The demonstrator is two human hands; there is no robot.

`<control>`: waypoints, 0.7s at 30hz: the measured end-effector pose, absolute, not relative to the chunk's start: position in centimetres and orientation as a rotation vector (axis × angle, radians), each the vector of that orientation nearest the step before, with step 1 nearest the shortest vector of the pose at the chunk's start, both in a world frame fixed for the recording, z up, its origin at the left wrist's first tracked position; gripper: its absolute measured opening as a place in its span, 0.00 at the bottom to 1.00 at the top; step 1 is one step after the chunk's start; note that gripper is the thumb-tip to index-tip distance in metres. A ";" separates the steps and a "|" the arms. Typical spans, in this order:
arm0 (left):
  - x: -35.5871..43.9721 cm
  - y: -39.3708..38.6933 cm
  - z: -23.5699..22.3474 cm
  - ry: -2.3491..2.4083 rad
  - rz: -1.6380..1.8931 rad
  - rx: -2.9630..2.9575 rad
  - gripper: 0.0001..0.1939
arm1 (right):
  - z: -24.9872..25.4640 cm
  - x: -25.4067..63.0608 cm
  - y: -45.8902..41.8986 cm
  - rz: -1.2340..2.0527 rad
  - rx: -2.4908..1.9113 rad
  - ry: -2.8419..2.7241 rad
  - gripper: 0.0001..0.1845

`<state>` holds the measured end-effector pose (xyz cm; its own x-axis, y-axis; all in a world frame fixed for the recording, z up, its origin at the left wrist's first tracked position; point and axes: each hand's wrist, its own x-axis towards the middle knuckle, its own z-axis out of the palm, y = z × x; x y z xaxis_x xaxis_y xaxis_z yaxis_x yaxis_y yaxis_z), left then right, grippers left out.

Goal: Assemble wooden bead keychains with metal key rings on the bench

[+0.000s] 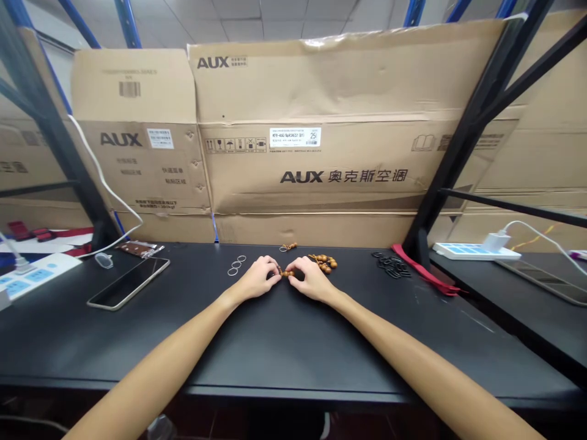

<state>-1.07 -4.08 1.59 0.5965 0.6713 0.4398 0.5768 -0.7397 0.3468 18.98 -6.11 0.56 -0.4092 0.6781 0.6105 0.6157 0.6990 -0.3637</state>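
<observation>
Over the middle of the black table, my left hand (260,277) and my right hand (312,280) meet, fingers pinched. Between their fingertips is a small brown beaded pendant (287,274), gourd-like in shape. The right fingers grip its beads; the left fingers close on its other end, where details are hidden. Just beyond lies another brown pendant (291,246) with a metal ring attached. Beside my right hand sits a small pile of brown pendants (326,264). Three metal rings (236,266) lie in a slanted row left of my left hand.
Black clip-like pieces (391,265) lie to the right, near a red strap (424,272). A phone (129,283) and a power strip (39,275) are on the left. Cardboard (348,146) walls off the table's back, and a black metal post (452,153) stands at right.
</observation>
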 end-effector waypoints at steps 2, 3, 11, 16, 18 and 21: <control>-1.0 -4.1 1.7 1.030 0.828 2.628 0.08 | 0.4 19.1 -6.0 0.088 -1.021 -2.139 0.08; -0.9 -4.1 1.8 1.028 0.823 2.612 0.08 | 0.3 19.1 -5.9 0.069 -1.058 -2.137 0.08; -1.0 -4.3 2.0 1.002 0.838 2.559 0.07 | 0.1 19.3 -5.6 0.028 -1.187 -2.114 0.07; -0.9 -4.1 1.7 1.051 0.861 2.552 0.10 | 0.5 19.0 -6.1 0.111 -1.004 -2.155 0.08; -0.9 -4.0 1.7 1.080 0.854 2.560 0.10 | 0.5 18.9 -6.1 0.113 -1.004 -2.153 0.08; -1.0 -4.0 1.8 1.070 0.834 2.577 0.09 | 0.3 19.1 -5.8 0.071 -1.121 -2.112 0.07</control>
